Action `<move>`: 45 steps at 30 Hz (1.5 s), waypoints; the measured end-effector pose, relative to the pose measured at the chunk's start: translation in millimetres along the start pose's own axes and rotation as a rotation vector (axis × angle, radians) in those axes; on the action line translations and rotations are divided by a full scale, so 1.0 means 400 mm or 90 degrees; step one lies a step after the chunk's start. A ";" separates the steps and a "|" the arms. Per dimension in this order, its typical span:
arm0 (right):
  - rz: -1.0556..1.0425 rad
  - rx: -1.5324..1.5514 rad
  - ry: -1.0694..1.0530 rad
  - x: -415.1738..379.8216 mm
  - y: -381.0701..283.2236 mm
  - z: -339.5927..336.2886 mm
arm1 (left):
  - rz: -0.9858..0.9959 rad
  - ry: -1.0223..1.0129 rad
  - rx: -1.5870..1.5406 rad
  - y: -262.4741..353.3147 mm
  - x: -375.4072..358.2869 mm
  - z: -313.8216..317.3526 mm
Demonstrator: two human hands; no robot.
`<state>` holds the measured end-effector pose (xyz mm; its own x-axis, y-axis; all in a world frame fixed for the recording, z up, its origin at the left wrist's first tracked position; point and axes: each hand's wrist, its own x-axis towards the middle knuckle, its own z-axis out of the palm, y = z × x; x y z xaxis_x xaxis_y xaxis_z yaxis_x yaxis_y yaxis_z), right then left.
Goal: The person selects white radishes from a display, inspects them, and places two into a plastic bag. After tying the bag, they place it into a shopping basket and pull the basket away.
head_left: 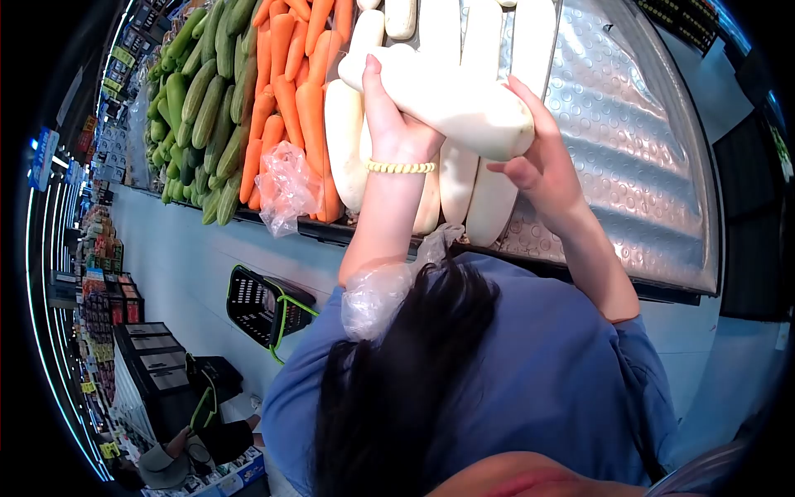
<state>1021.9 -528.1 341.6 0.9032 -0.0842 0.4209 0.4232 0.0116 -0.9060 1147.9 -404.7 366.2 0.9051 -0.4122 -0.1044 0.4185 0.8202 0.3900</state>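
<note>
A large white radish (460,103) lies slantwise across both my hands, above the produce stand. My left hand (402,124) holds its left part from below, with the thumb up along the side. A yellow braided band circles that wrist. My right hand (546,157) grips the thick right end between thumb and fingers. More white radishes (490,203) lie in a row beneath. A clear plastic bag (377,302) hangs at my left forearm near the elbow.
Left of the radishes are carrots (290,103) with a crumpled clear bag (287,186) on them, then green cucumbers or gourds (217,116). A dimpled silver mat (621,141) covers the right side. A black basket (252,306) with green handles and another person (211,447) are at the lower left.
</note>
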 end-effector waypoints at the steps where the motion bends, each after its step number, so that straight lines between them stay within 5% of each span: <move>1: -0.059 -0.052 0.024 0.012 0.013 0.005 | 0.007 -0.021 0.005 -0.004 -0.002 -0.005; 6: -0.252 -0.128 0.198 0.033 0.123 -0.052 | 0.121 -0.231 0.239 -0.048 -0.049 -0.018; 9: 0.156 0.381 0.221 0.010 0.065 -0.113 | -0.043 -0.437 0.072 -0.012 -0.004 -0.057; 10: 0.223 0.367 0.268 0.010 0.065 -0.136 | -0.007 -0.583 0.065 -0.007 0.020 -0.068; 14: 0.215 0.336 0.252 -0.090 0.088 -0.230 | -0.012 -0.472 0.176 -0.043 -0.012 -0.047; 18: 0.223 0.212 0.377 -0.193 0.053 -0.292 | -0.138 -0.321 0.151 -0.135 -0.008 -0.072; 22: 0.192 0.021 0.517 -0.296 0.003 -0.413 | -0.177 -0.237 0.381 -0.250 -0.024 -0.105; 25: 0.290 -0.105 0.490 -0.367 -0.081 -0.507 | -0.340 -0.370 0.674 -0.312 -0.037 -0.124; 26: 0.310 -0.125 0.480 -0.383 -0.087 -0.527 | -0.329 -0.327 0.732 -0.350 -0.054 -0.146; 29: 0.410 -0.100 0.448 -0.426 -0.052 -0.551 | -0.361 -0.530 0.885 -0.411 -0.071 -0.163; 30: 0.454 -0.094 0.439 -0.434 -0.035 -0.549 | -0.263 -0.629 1.014 -0.443 -0.060 -0.198; 40: 0.720 -0.081 0.299 -0.441 0.164 -0.612 | -0.219 -0.644 1.342 -0.489 -0.087 -0.276; 42: 0.740 -0.070 0.300 -0.445 0.181 -0.621 | 0.057 -0.705 1.478 -0.488 -0.117 -0.279; 45: 0.781 -0.234 0.292 -0.439 0.169 -0.596 | 0.061 -0.723 1.505 -0.482 -0.133 -0.284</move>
<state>874.8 -750.2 195.5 0.5461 -0.5333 -0.6460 -0.7372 0.0604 -0.6730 1027.8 -495.7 192.6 0.2681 -0.9590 -0.0920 -0.9242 -0.2829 0.2564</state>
